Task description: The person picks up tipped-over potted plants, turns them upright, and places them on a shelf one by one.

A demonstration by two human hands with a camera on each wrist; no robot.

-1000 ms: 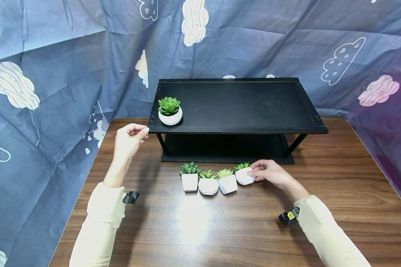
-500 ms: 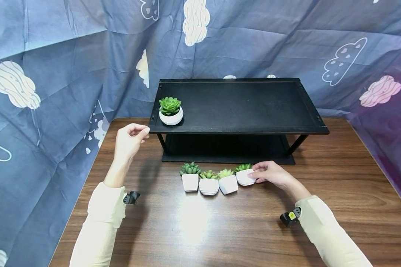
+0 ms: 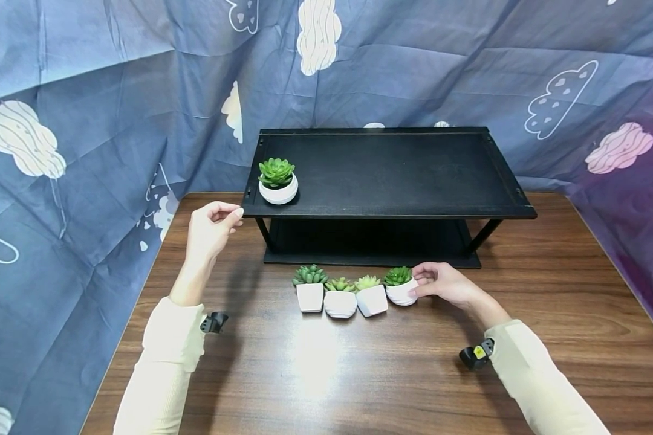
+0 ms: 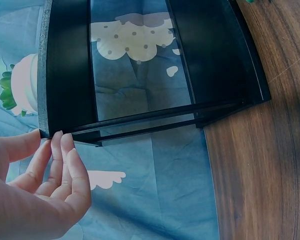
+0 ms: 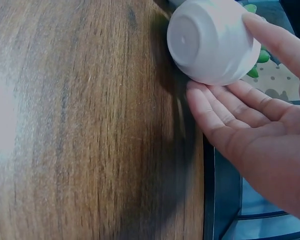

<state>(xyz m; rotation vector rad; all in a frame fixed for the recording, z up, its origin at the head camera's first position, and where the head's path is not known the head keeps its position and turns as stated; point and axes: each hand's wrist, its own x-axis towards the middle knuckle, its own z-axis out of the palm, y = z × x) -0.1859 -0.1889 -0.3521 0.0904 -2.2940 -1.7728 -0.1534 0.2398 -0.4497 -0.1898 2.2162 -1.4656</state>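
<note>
My left hand (image 3: 209, 229) pinches the front left corner of the black two-tier shelf (image 3: 392, 172) between thumb and fingertips. A potted succulent in a round white bowl (image 3: 276, 187) stands on its top board near that corner. At the right end of a row in front of the shelf, my right hand (image 3: 443, 285) grips another potted succulent (image 3: 400, 294) by the side of its white pot. In the right wrist view this pot (image 5: 215, 42) is tipped, its underside showing, with the thumb on one side and fingers below.
Three more potted succulents line up to the left of the gripped one: a dark green one (image 3: 309, 296), a middle one (image 3: 340, 304) and a pale one (image 3: 371, 300). Wooden table (image 3: 283, 374) lies beneath. A blue cloud-print cloth (image 3: 413, 72) hangs close behind the shelf.
The succulent in my right hand has turned more upright, showing more of its green top, and shifted slightly right and away from its neighbour. The left hand keeps its place on the shelf corner.
</note>
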